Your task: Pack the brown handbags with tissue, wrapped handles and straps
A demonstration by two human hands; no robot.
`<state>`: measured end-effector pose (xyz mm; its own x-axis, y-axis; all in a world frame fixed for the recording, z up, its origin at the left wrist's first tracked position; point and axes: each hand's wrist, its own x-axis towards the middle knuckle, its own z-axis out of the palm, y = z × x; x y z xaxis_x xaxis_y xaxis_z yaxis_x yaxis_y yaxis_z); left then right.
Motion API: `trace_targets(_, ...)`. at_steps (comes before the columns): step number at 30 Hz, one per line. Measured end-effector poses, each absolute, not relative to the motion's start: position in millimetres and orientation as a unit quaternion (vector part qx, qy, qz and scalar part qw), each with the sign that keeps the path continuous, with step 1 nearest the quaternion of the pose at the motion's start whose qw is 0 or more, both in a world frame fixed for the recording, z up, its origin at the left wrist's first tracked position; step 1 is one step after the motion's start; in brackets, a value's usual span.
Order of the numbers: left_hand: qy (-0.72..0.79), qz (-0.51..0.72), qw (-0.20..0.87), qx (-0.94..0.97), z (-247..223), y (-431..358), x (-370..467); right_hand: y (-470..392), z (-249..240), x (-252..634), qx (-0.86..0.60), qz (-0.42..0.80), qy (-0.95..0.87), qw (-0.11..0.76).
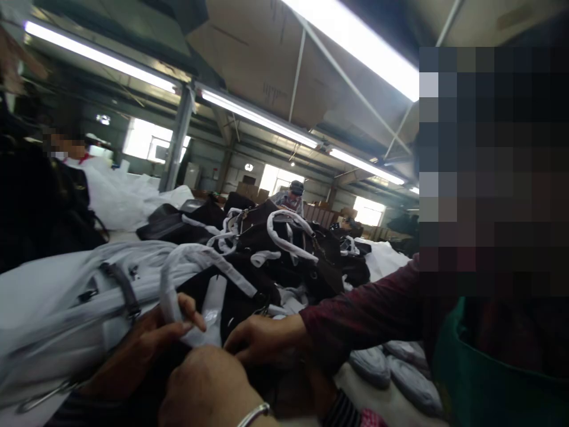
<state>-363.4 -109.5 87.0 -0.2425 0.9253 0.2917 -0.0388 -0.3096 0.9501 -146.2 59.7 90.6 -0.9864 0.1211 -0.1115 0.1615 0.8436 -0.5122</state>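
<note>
My left hand is closed around the white-wrapped handle of a black bag, thumb and fingertips on the wrapping. A strip of white wrapping lies on the bag beside these fingers. My right hand, with a silver bracelet on the wrist, is low in front of the bag. Its back faces me, so its fingers and anything in them are hidden. Just beyond it, a co-worker's hand in a dark red sleeve reaches in from the right and touches the same bag.
Black bags with white-wrapped handles are heaped behind. On the left lies a pale wrapped pile with a dark strap. Grey wrapped bundles lie at the lower right, near a co-worker's green apron. Another person is farther back.
</note>
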Motion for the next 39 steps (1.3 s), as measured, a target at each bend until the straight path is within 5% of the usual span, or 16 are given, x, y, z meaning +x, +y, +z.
trace_targets(5,0.460,0.618,0.344,0.536,92,-111,-362,58,84,-155,0.072,-0.260,0.962,0.035)
trace_targets(15,0.272,0.634,0.462,0.557,93,-113,-362,47,123,-116,-0.092,-0.323,0.938,-0.086)
trace_targets(25,0.215,0.592,0.538,0.560,98,-121,-361,33,115,-125,0.063,-0.764,0.641,0.019)
trace_targets(39,0.304,0.628,0.462,0.547,104,-119,-356,38,89,-132,0.142,-0.752,0.640,0.070)
